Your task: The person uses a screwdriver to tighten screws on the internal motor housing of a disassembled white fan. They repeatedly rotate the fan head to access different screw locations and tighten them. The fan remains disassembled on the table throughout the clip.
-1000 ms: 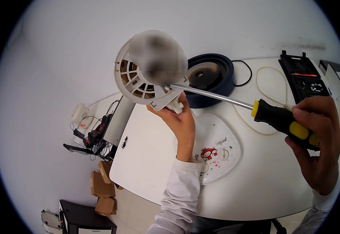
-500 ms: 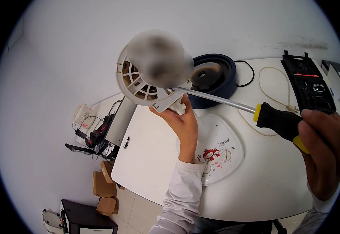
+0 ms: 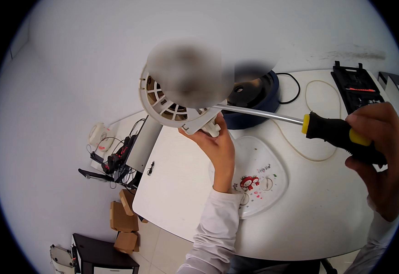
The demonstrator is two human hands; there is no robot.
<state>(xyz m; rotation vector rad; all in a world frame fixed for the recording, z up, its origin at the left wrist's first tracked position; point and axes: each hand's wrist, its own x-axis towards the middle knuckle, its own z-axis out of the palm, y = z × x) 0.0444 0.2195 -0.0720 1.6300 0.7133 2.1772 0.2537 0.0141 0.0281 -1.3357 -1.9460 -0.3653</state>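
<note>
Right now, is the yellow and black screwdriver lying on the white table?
No, the bare right hand holds the screwdriver by its handle.

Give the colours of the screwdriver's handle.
The screwdriver's handle is black with yellow accents, shown best in the head view.

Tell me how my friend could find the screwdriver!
Start at the big white table. Above its right side, the person's right hand holds the screwdriver. Its long silver shaft and black-and-yellow handle set it apart from the black tool case.
</note>
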